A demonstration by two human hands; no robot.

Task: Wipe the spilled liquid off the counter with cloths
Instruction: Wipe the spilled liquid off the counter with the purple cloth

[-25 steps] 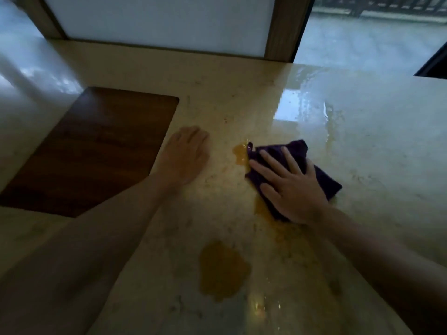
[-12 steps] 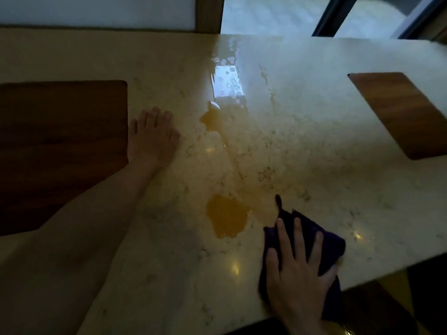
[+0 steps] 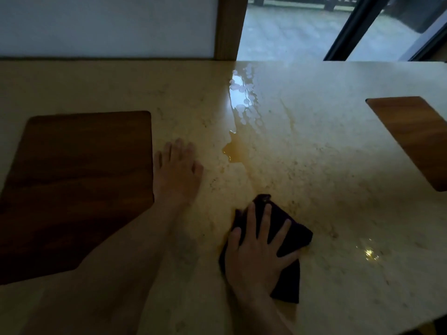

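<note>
Dark purple cloth (image 3: 291, 234), crumpled into a rough elongated patch, lying flat on the counter (image 3: 326, 165) near the front edge, centre-right. Long axis running from a bunched far corner down toward the near right; far corner pointing up-left toward the puddle. Fabric matte, nearly black in the dim light, folds barely readable.

Right hand (image 3: 257, 252) pressed palm-down on the cloth, fingers spread and flat over it, thumb out at the right side; pinning it to the stone, not pinching or bunching it.

Amber puddle (image 3: 234, 151) farther off, beyond the cloth and apart from it, shiny, irregular outline. Faint amber streak (image 3: 249, 182) trailing from puddle toward the cloth. Beaded droplets and wet sheen (image 3: 242, 97) farther still, toward the far edge, catching window light.

Left hand (image 3: 177, 174) flat on bare counter, left of the puddle, fingers extended and together, empty, holding nothing; outer edge just beside the dark wooden placemat (image 3: 72, 184).

Second wooden placemat (image 3: 416, 139) at far right, angled, well apart from the cloth.

Counter pale beige marble, speckled, glossy. Small bright reflection (image 3: 368, 252) right of the cloth. Window frame (image 3: 228, 27) behind the far edge.
</note>
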